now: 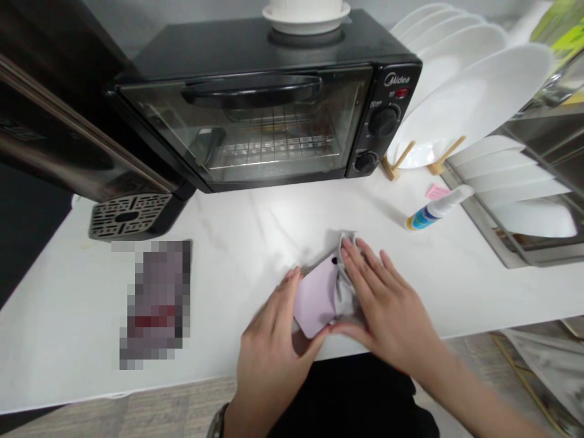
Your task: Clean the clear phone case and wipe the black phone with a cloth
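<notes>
A flat, lilac, phone-shaped thing (316, 299) with rounded corners lies low over the counter's front part. Whether it is a phone or only its case, I cannot tell. My left hand (274, 334) grips it by its left and lower edges, thumb and fingers on either side. A crumpled grey cloth (345, 297) covers its right part, next to a small dark spot. My right hand (381, 298) presses that cloth down, fingers laid along it and thumb at the lower edge, close to my left thumb.
Behind my hands stands a black toaster oven (274, 131). A spray bottle (426, 214) lies or leans at the right, near white plates (474, 103) in a wooden rack and a dish drainer (502, 243). A pixelated flat object (157, 298) rests at the left, below a drip tray (128, 216).
</notes>
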### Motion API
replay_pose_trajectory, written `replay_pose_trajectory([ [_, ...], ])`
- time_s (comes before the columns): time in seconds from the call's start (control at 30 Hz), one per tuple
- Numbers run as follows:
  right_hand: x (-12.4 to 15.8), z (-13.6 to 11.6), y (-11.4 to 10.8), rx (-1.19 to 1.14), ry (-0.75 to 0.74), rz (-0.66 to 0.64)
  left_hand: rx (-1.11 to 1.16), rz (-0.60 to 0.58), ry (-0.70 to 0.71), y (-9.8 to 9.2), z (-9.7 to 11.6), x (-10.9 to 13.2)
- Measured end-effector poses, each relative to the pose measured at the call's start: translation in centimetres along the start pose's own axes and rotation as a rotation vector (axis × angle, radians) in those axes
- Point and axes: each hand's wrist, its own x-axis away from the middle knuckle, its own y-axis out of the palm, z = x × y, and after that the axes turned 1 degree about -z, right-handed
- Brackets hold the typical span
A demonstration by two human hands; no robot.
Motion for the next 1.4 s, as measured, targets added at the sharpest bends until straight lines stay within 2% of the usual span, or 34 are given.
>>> replay_pose_trajectory([
  [0.1, -0.3, -0.2, 0.0, -0.069, -0.249, -0.092, -0.006, 0.012, -0.003, 0.0, 0.0, 0.0],
  [0.13, -0.4, -0.2, 0.0, -0.072, -0.26, -0.107, -0.007, 0.017, 0.0, -0.1, 0.0, -0.1],
  [0.23, -0.5, -0.1, 0.1, -0.013, -0.036, -0.058, -0.01, 0.014, 0.012, -0.1, 0.0, -0.2],
  [0.27, -0.5, -0.1, 0.2, -0.016, -0.031, -0.049, -0.013, 0.013, 0.012, -0.1, 0.0, -0.2],
  [0.37, -0.1, -0.5, 0.3, -0.08, -0.211, -0.107, -0.018, 0.034, 0.002, -0.1, 0.0, -0.2],
  [0.5, 0.5, -0.9, 0.4, -0.023, -0.013, -0.04, -0.019, 0.047, 0.029, 0.1, 0.0, -0.1],
  [0.6, 0.8, -1.3, 0.5, -0.042, -0.194, -0.068, -0.023, 0.042, 0.039, 0.1, -0.1, 0.0],
  [0.63, 0.8, -1.4, 0.5, -0.042, -0.199, -0.073, -0.019, 0.039, 0.037, 0.1, -0.1, 0.0],
  [0.73, 0.7, -1.5, 0.5, -0.003, 0.015, -0.036, -0.01, 0.042, 0.023, 0.2, -0.1, 0.1],
  [0.77, 0.6, -1.5, 0.5, -0.001, 0.015, -0.016, -0.013, 0.041, 0.014, 0.2, -0.1, 0.1],
  [0.87, 0.6, -1.6, 0.6, -0.029, -0.161, -0.032, -0.03, 0.045, -0.004, 0.2, 0.0, 0.0],
  [0.97, 0.7, -1.6, 0.7, 0.003, 0.006, -0.007, -0.031, 0.049, 0.021, 0.1, 0.1, -0.1],
  [1.0, 0.7, -1.6, 0.7, -0.005, 0.012, 0.012, -0.034, 0.053, 0.024, 0.1, 0.1, -0.1],
  [1.1, 0.6, -1.6, 0.8, -0.073, -0.145, -0.015, -0.049, 0.061, 0.009, 0.1, 0.1, -0.1],
  [1.2, 0.3, -1.8, 0.8, -0.035, 0.038, 0.002, -0.035, 0.052, 0.009, 0.1, 0.1, 0.0],
  [1.23, 0.2, -1.8, 0.8, -0.036, 0.044, 0.026, -0.033, 0.045, 0.005, 0.1, 0.0, 0.0],
  [1.33, -0.1, -1.9, 0.7, -0.101, -0.148, 0.001, -0.036, 0.028, -0.021, 0.0, 0.0, 0.1],
  [1.4, -0.1, -1.8, 0.6, -0.075, -0.065, -0.015, -0.028, 0.039, -0.019, 0.0, 0.0, 0.0],
])
